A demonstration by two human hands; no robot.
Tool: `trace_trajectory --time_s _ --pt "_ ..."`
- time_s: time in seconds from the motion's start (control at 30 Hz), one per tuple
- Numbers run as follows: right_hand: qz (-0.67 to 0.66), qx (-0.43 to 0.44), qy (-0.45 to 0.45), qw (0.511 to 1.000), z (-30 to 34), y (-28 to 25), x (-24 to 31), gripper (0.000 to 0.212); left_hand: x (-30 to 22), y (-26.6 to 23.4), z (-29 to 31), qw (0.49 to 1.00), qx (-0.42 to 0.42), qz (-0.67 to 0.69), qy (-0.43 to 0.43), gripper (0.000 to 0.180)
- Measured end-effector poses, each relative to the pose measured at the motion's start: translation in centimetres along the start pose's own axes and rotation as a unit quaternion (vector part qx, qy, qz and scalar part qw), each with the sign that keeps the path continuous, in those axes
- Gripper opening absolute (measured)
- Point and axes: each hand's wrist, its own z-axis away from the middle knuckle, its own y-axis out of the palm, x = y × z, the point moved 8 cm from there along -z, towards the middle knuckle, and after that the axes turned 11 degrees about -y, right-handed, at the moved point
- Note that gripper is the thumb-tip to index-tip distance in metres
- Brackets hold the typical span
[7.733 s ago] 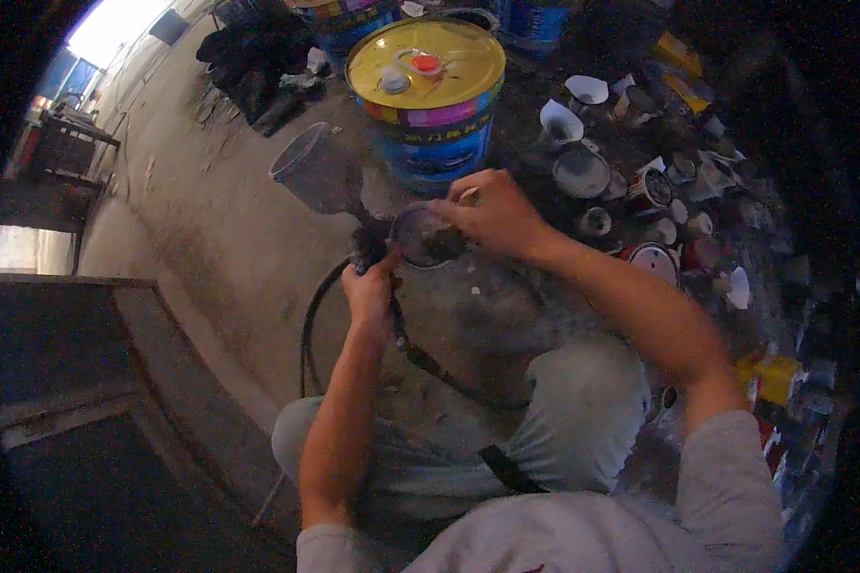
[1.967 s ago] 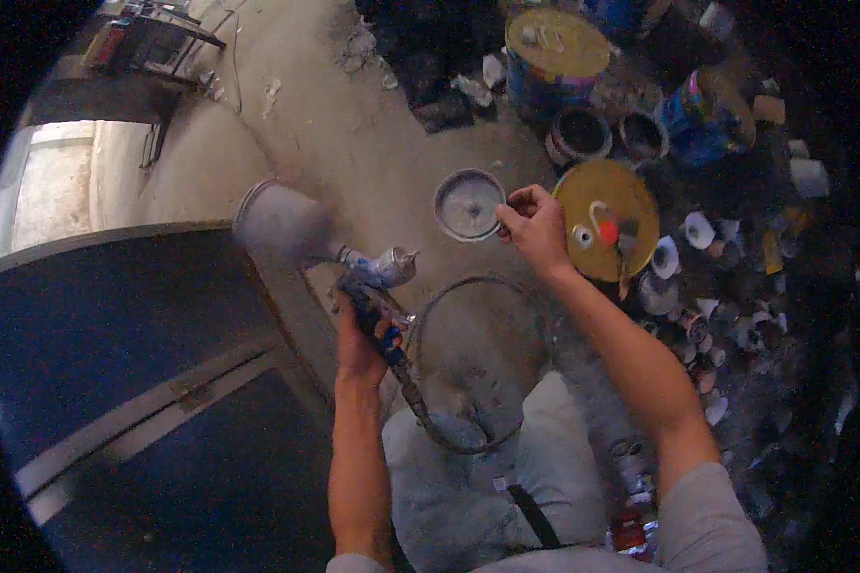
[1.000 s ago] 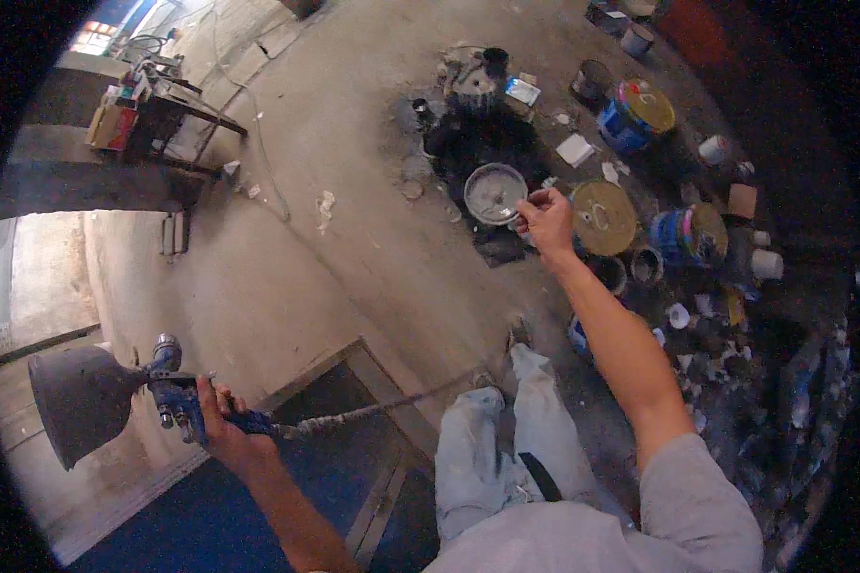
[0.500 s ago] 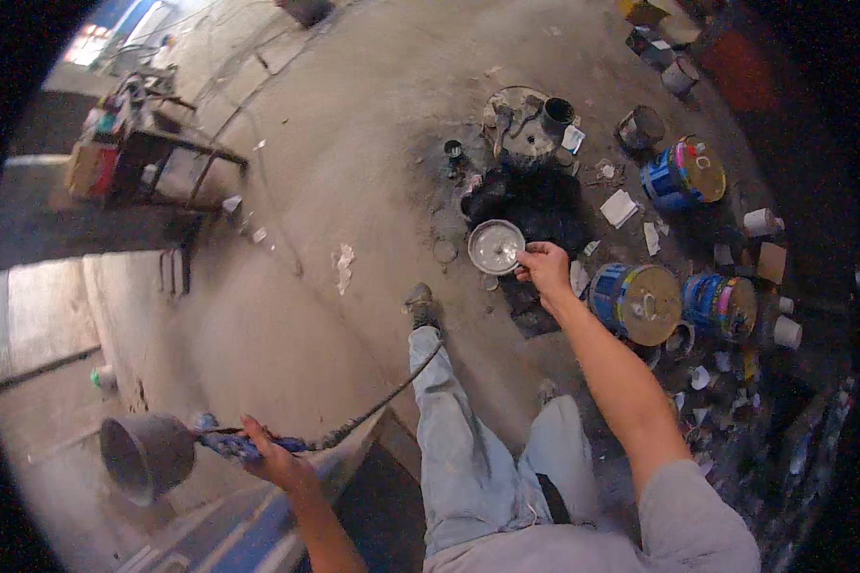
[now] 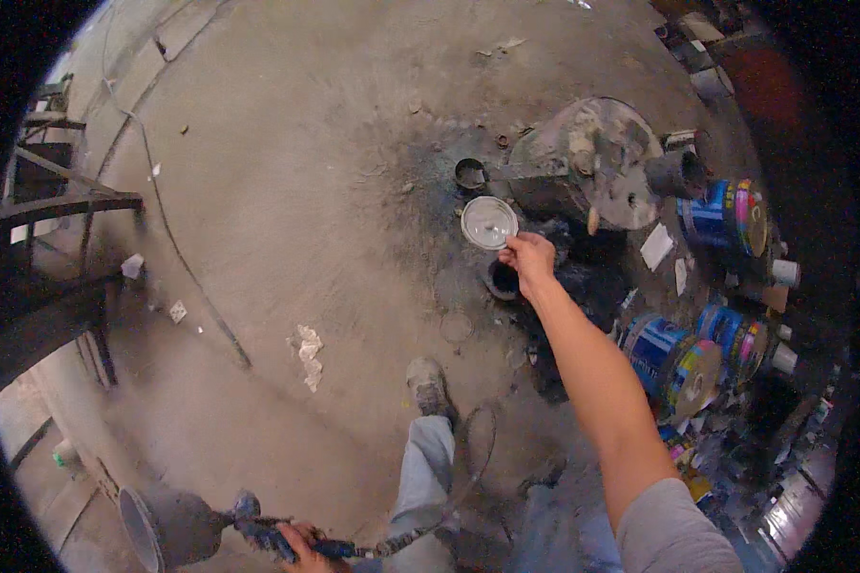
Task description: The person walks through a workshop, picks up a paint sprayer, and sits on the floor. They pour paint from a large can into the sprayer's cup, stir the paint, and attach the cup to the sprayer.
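Observation:
My right hand (image 5: 533, 263) pinches the rim of a round, shallow, pale grey lid (image 5: 488, 222) and holds it above the floor. Just beyond the lid sits a small dark cup (image 5: 470, 174); a dark pot (image 5: 503, 277) is partly hidden under my right hand. Low on the left, my left hand (image 5: 301, 546) is closed around the handle of a spray gun (image 5: 275, 537). A large grey cup (image 5: 167, 530) is fixed to the gun, tipped with its mouth to the left. From the gun's other end a hose (image 5: 478, 468) loops past my leg.
A stained drum (image 5: 549, 158) with a dark can (image 5: 676, 175) on top stands beyond my right hand. Several blue paint buckets (image 5: 664, 353) line the right side. A dark metal frame (image 5: 58, 205) stands at far left. A cable (image 5: 177, 239) and scraps of paper (image 5: 308, 355) lie on the floor.
My view has moved forward and tilted, bringing the drum nearer. The lid in my right hand is now by the small dark cup. The spray gun has moved lower in view.

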Motion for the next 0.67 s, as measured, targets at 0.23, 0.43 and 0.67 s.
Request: trace_trajectory --time_s 0.23,0.43,0.67 --pt "0.196 -0.148 0.033 0.969 -9.7 4.5 0.8 0.016 -2.3 2.6 -0.8 0.993 -0.061 -0.08 -0.056 0.033" --pt "0.56 -0.141 -0.026 0.816 -11.4 8.6 6.2 0.032 -4.2 4.2 -1.6 0.993 -0.054 -0.063 -0.082 0.034" --pt "0.623 -0.118 -0.021 0.773 -8.6 10.0 9.5 0.035 3.7 -4.3 -6.5 0.99 0.127 -0.051 -0.033 0.053"
